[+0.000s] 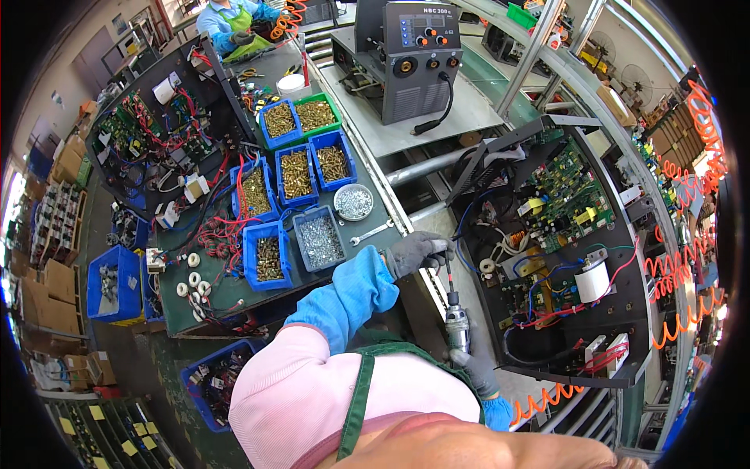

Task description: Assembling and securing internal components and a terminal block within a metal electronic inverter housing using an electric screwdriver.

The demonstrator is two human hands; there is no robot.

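Note:
In my right hand (478, 374), in a grey glove, I grip the lower body of a silver air screwdriver (457, 328) with its bit pointing away from me. My left hand (416, 254), also gloved, is closed at the tip of the bit; what its fingers pinch there is too small to make out. Just right of both hands lies an opened dark machine chassis (570, 320) with green circuit boards (566, 191), a white cylinder (592, 281) and coloured wires. A wrench (372, 233) rests on the green bench left of my left hand.
Blue bins (268, 258) of brass fittings, a grey bin (319, 238) of screws and a round dish (354, 202) stand on the bench (234, 301). Another opened chassis (156, 133) stands far left, an assembled welding machine (422, 62) ahead. A co-worker (234, 27) stands beyond; orange coiled hoses (547, 402) hang right.

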